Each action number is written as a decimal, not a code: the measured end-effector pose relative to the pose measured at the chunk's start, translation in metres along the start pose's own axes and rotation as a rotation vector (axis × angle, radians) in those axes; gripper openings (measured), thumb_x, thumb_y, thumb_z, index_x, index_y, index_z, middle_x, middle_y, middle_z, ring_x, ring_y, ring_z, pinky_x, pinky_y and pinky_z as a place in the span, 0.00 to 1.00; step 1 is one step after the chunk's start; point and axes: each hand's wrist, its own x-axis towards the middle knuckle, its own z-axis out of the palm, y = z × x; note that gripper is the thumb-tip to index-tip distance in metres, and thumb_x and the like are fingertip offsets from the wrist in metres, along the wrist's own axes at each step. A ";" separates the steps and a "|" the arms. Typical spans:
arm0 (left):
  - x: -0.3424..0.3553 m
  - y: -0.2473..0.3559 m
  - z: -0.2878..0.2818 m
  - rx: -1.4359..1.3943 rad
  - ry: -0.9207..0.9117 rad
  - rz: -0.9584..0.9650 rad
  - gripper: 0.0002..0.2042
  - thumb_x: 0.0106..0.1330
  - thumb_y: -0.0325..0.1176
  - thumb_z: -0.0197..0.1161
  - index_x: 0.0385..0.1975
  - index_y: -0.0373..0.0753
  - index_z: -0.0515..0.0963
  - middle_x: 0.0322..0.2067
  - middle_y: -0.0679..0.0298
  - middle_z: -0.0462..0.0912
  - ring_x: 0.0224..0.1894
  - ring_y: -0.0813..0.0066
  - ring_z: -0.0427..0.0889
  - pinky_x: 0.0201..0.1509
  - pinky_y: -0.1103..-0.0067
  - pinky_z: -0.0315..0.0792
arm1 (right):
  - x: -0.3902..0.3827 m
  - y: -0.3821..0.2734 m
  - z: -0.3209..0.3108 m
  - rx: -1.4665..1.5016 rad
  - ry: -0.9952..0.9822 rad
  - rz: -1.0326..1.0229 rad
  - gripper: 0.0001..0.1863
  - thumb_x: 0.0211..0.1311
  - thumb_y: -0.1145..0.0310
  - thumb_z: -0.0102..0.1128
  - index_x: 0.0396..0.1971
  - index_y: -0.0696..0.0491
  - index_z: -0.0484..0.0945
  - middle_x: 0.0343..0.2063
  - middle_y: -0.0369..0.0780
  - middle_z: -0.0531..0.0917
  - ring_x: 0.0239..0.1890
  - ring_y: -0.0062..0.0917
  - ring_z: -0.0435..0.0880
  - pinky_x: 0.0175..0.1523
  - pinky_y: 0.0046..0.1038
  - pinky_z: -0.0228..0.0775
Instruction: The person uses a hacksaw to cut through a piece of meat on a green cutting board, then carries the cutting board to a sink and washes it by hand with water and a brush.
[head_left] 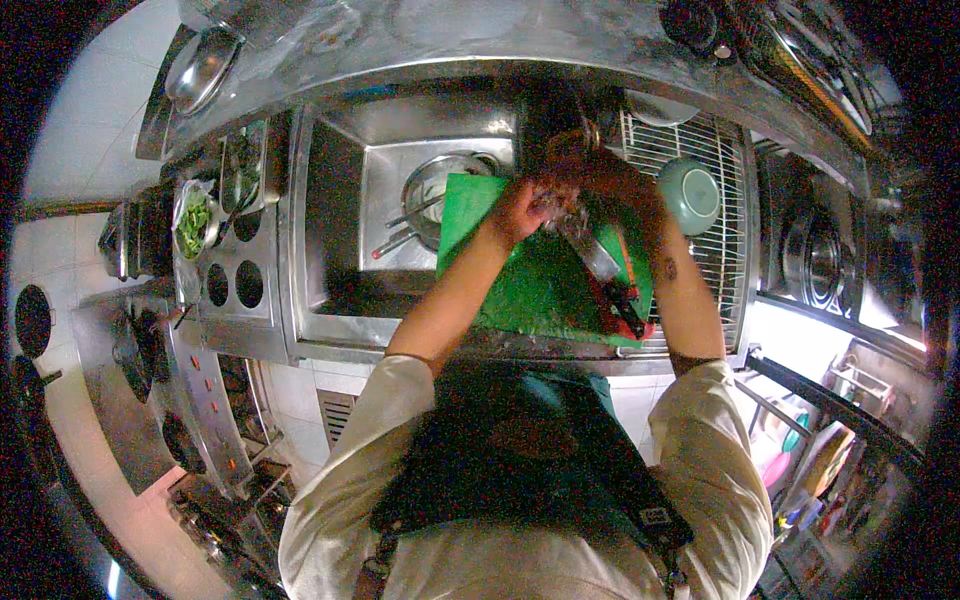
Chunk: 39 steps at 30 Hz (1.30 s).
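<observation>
Dark apron (480, 450), foremost; beyond it, the left hand (522, 208) and shadowed right hand (618, 190) meet near the far edge of a green board (510, 285) partly overlying the sink (335, 250). A glistening blur (565, 208) lies between; whether the fingers grip anything, I cannot tell.

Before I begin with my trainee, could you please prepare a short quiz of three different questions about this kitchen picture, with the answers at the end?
1. Multiple choice. What colour is the cutting board? A: red; B: green; C: white.
2. True or false? The pale green bowl rests on the wire rack.
3. Open question. How do the left hand and the right hand stand to each other, and near which edge of the cutting board?

Key:
1. B.
2. True.
3. Close together, near the far edge; what they hold is too dark and blurred to tell.
</observation>
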 end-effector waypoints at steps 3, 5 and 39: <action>0.008 -0.007 0.017 0.547 -0.035 0.334 0.21 0.73 0.40 0.57 0.60 0.35 0.73 0.57 0.57 0.80 0.59 0.61 0.79 0.64 0.68 0.75 | 0.005 0.006 0.006 -0.076 0.076 0.017 0.24 0.69 0.58 0.62 0.60 0.54 0.75 0.50 0.43 0.84 0.52 0.33 0.81 0.55 0.34 0.77; 0.018 -0.009 0.039 0.983 0.028 0.599 0.20 0.72 0.40 0.58 0.60 0.36 0.74 0.55 0.58 0.80 0.58 0.61 0.79 0.64 0.68 0.75 | 0.009 0.012 0.009 -0.167 0.147 0.031 0.25 0.68 0.58 0.63 0.60 0.54 0.75 0.50 0.43 0.83 0.53 0.33 0.81 0.55 0.35 0.77; -0.245 0.487 -0.080 1.970 1.623 0.169 0.15 0.59 0.36 0.63 0.38 0.28 0.81 0.42 0.38 0.84 0.42 0.43 0.86 0.47 0.56 0.80 | 0.003 -0.035 0.074 0.993 -0.046 0.304 0.29 0.71 0.42 0.47 0.57 0.52 0.75 0.52 0.43 0.84 0.53 0.35 0.83 0.57 0.41 0.76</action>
